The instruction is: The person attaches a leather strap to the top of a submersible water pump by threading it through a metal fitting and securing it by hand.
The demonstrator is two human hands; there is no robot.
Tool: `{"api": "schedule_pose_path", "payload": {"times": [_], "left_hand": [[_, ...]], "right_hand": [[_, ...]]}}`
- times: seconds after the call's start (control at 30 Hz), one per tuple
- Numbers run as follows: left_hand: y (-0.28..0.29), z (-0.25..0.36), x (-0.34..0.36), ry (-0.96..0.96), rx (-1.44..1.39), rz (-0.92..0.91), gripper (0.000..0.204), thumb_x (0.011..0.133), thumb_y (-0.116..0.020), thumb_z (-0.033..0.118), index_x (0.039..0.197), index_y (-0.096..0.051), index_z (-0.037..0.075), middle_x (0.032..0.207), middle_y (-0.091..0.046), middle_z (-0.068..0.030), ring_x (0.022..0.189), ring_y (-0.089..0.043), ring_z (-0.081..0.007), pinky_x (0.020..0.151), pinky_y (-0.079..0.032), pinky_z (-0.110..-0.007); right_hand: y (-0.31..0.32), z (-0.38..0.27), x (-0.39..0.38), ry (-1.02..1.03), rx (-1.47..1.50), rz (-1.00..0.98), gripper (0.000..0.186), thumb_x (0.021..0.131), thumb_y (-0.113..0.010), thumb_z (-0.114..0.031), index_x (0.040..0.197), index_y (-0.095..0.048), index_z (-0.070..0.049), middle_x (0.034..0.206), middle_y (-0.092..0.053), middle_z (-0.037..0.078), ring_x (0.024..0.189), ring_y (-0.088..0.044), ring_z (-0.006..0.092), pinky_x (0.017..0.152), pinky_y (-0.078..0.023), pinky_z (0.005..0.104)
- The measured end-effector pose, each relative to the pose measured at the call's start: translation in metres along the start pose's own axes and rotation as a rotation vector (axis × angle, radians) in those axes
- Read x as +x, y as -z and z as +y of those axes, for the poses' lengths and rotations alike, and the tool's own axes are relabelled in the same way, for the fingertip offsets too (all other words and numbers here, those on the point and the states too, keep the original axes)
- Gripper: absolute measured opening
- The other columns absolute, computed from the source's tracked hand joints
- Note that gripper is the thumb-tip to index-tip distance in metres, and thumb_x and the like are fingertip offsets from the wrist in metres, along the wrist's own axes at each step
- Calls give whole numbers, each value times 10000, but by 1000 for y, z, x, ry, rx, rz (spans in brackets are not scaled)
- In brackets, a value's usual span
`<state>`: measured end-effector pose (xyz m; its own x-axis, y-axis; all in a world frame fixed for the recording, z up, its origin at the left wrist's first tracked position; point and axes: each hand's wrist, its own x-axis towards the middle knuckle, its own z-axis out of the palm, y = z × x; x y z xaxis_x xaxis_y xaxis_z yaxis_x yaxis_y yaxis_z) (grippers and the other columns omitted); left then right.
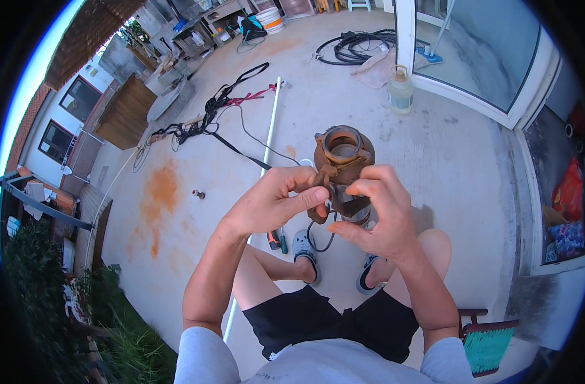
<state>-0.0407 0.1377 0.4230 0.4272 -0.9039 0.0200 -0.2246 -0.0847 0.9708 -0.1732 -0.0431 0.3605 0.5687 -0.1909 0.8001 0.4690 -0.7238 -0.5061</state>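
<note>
A rusty cast-iron pump [358, 168] with a round open mouth stands upright on the ground in front of my knees. My left hand [270, 200] is closed on a small rusty metal piece [329, 173] at the pump's near left side, thumb and fingers pinching it. Whether that piece is attached to the pump, I cannot tell. On the other side, my right hand [385, 214] curls with thumb and index finger apart, close to a dark brown part of the pump. Below the hands, a black cable [322, 248] loops near my feet.
A white pipe [274, 121] lies along the ground to the left, with black and red straps [223, 105] beyond it. An orange-and-black tool [274, 240] lies near my left foot. A clear jug [400, 93] and coiled black hose [350, 48] are farther off, beside a glass door [478, 54].
</note>
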Motion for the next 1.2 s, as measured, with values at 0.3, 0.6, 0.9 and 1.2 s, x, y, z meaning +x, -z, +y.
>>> {"api": "schedule_pose_path", "payload": {"times": [0.3,0.6,0.9,1.2], "left_hand": [[26,22,16,-170,741,-87,234,904,-794,153,967,-627,2,702,-613,-60,603,-510,-145,570,-432,-326],[26,0,5,-275,626,-17,242,833,-805,49,1011,-651,-8,858,-645,-109,766,-590,-233,691,-479,-364],[17,-14,8,-353,467,-29,185,858,-787,47,991,-671,-11,900,-655,-103,795,-651,-252,697,-509,-361],[24,-34,7,-420,287,-71,272,843,-811,119,979,-626,-27,852,-611,-117,745,-593,-266,668,-478,-378]], "right_hand": [[40,8,16,-528,294,-383,213,878,-750,-103,1030,-623,-25,872,-678,91,737,-630,184,655,-473,328],[66,26,44,-231,-165,-644,299,763,-675,35,1054,-644,-24,956,-654,110,837,-639,291,757,-504,358],[40,88,98,-99,-360,-532,266,854,-625,46,1106,-692,-5,967,-689,124,882,-670,303,826,-528,351],[58,41,71,-185,-165,-222,188,934,-677,-10,1115,-728,-11,1065,-751,118,957,-708,221,876,-538,315]]}}
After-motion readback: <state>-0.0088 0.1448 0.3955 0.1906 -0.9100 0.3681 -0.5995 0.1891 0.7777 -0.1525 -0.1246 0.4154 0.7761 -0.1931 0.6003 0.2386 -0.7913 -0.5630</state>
